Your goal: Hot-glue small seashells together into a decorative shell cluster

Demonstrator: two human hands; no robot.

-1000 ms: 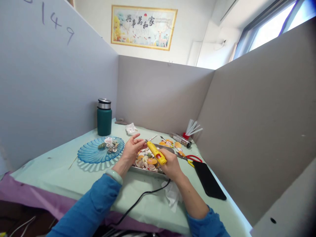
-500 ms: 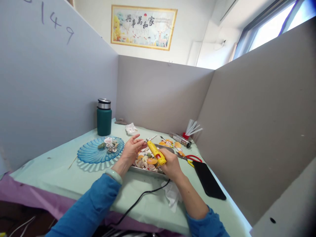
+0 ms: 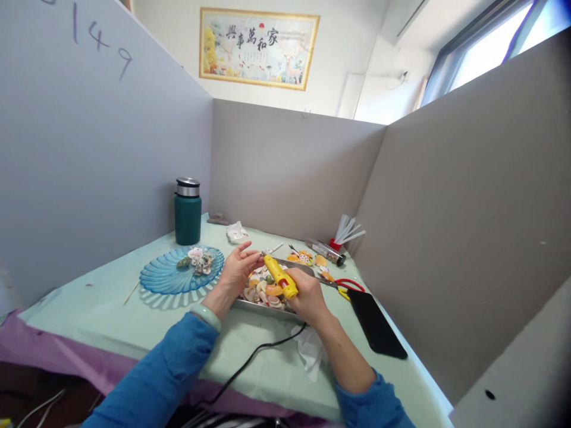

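Observation:
In my right hand (image 3: 307,295) is a yellow hot glue gun (image 3: 277,274), its nozzle pointing up and left. A black cord (image 3: 259,352) trails toward the table's front edge. My left hand (image 3: 237,271) pinches something too small to make out between thumb and fingers, right by the nozzle. Below both hands sits a metal tray (image 3: 263,310) filled with assorted shells (image 3: 264,292), partly covered by my hands and the gun. Left of my left hand, a scalloped blue plate (image 3: 156,274) bears a cluster of shells (image 3: 201,261).
A green bottle (image 3: 188,220) stands behind the plate. Scissors (image 3: 348,284) and a black phone-like slab (image 3: 377,324) lie at right. Farther back are glue sticks (image 3: 349,230) in a red holder, a clear tube (image 3: 328,252) and loose shells (image 3: 320,260). Crumpled tissue (image 3: 311,351) lies in front.
Both hands and the glue gun stay almost in place, with the nozzle still at the left fingertips. The whole view has shifted very slightly.

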